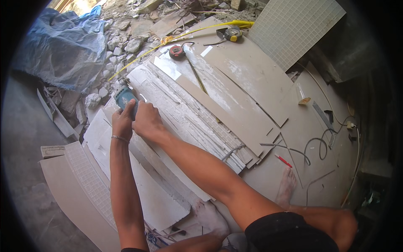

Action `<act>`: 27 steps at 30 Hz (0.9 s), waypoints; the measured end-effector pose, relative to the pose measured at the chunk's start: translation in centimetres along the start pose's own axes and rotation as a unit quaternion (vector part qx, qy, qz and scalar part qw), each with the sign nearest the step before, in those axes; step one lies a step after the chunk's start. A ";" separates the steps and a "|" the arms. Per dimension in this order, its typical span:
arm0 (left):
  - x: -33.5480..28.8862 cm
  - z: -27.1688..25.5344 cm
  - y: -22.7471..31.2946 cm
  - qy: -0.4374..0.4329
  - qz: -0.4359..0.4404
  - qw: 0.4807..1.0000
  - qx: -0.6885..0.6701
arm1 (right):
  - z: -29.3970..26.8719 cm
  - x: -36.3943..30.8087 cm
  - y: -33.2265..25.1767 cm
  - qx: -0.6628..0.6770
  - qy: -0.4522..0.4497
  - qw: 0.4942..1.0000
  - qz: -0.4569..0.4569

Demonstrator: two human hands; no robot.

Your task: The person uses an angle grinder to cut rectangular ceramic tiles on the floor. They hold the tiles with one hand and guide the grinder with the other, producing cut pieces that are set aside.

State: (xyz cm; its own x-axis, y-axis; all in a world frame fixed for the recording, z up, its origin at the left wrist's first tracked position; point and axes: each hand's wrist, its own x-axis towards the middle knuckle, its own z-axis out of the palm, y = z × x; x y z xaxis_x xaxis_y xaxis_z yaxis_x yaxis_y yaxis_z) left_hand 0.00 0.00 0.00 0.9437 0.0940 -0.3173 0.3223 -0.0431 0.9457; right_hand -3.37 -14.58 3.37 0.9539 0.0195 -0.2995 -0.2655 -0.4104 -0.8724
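Observation:
Both of my hands are closed around a teal angle grinder (124, 96) at the far left end of a stack of tiles (168, 98). My left hand (122, 122), with a chain bracelet at its wrist, grips the body from the left. Against it on the right, my right hand (147, 120) wraps the rear of the tool. The grinder's metal head points away from me, beside the rubble; its disc is hard to make out. White dust covers much of the stack, and a pale tile (155, 191) lies on the near side.
Beyond the stack lie a red tape measure (176, 52), a yellow-black tape measure (233, 34) and broken rubble (134, 45). A blue tarp (63, 48) is at upper left. Right of my bare feet are a red pen (283, 161), a grey cable (294, 149) and a metal square (322, 113).

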 end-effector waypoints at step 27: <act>-0.9 0.1 -0.3 -0.006 -0.026 0.999 -0.030 | 0.5 -0.6 1.3 0.024 0.015 0.999 -0.021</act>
State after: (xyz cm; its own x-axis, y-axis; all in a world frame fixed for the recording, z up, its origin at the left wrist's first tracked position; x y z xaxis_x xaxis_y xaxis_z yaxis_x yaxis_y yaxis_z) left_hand -0.88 -0.19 0.02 0.9268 0.0830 -0.3662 0.3657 0.0213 0.9305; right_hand -4.37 -14.64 2.19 0.9679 0.0073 -0.2511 -0.2312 -0.3657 -0.9016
